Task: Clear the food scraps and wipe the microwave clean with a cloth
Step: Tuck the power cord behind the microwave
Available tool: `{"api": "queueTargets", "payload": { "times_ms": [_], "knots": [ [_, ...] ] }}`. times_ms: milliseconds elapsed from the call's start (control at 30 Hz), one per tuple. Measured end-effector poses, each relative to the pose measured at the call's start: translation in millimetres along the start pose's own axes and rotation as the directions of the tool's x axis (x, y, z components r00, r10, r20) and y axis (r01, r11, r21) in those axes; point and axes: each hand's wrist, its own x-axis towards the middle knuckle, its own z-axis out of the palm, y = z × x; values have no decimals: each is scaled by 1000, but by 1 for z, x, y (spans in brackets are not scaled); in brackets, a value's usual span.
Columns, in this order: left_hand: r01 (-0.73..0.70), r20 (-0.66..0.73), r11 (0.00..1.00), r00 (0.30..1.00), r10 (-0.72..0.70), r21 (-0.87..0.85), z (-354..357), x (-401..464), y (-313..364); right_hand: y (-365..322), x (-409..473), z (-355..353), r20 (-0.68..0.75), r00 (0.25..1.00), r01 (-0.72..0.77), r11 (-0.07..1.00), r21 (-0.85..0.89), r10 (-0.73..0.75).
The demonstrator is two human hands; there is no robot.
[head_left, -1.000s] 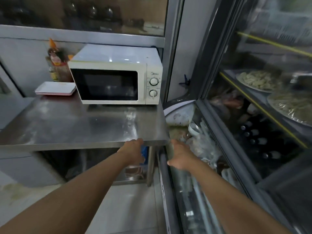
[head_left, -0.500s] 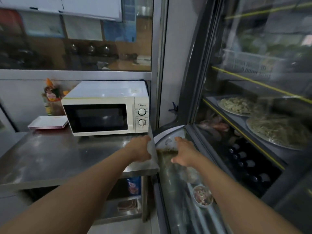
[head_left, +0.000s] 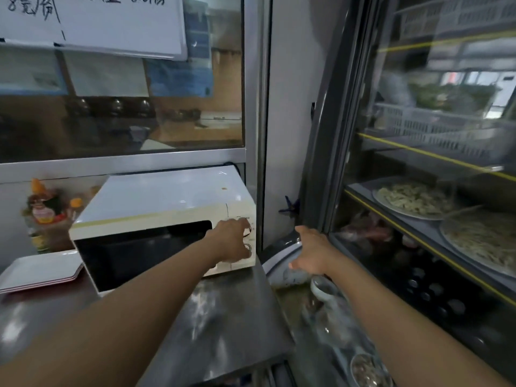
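Note:
A white microwave (head_left: 167, 202) with a dark window stands on the steel table (head_left: 229, 317), its door closed. My left hand (head_left: 233, 240) rests against its front at the right side, covering the two control knobs. My right hand (head_left: 312, 254) hovers to the right of the table, fingers spread, over the curved glass top of a low display case (head_left: 282, 255). It holds nothing. No cloth or food scraps show in this view.
White trays (head_left: 39, 270) are stacked left of the microwave, with sauce bottles (head_left: 42, 210) behind them. A tall glass-door fridge (head_left: 435, 191) with plates of food fills the right. Small bowls (head_left: 365, 367) sit in the low case.
I have stepped closer to the microwave. My left hand left the table's front edge and reached the microwave's control panel. My right hand moved forward over the display case.

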Motion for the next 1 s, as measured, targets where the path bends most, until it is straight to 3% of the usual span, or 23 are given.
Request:
{"api": "queueTargets", "payload": {
  "times_ms": [433,1000],
  "knots": [
    [8,-90,996,996,-16,-85,-38,89,-59,-41,110,-15,-63,998,27,997,68,-22],
    [142,-204,987,967,-155,-77,-55,289,-61,-10,334,-31,-10,984,177,980,91,-177]
  ]
}}
